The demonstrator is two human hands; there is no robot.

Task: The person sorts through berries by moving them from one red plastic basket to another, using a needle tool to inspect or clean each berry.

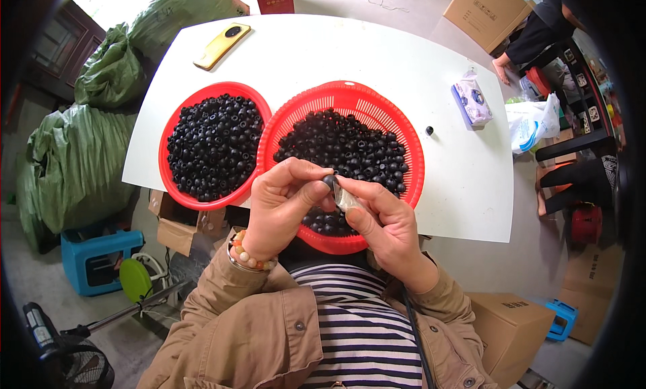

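Note:
Above the right-hand red basket [416, 147], my left hand [286, 197] pinches a small round black piece [328, 180] between thumb and forefinger. My right hand [387, 221] grips a pale, translucent strip-like thing [346, 199], its kind unclear, with its upper end against or very close to the black piece. Many hollow black beads or caps [360, 147] lie in this basket, partly hidden by my hands. To its left, a shallower red basket [167, 130] is heaped with similar black pieces [215, 143].
On the white table [323, 46] are a yellow phone [219, 49], a purple tissue pack [472, 101] and one loose black piece [429, 130]. Green sacks [74, 163] stand at the left, near a blue stool [84, 261]. A cardboard box [511, 325] sits at lower right. Other people's legs show at far right.

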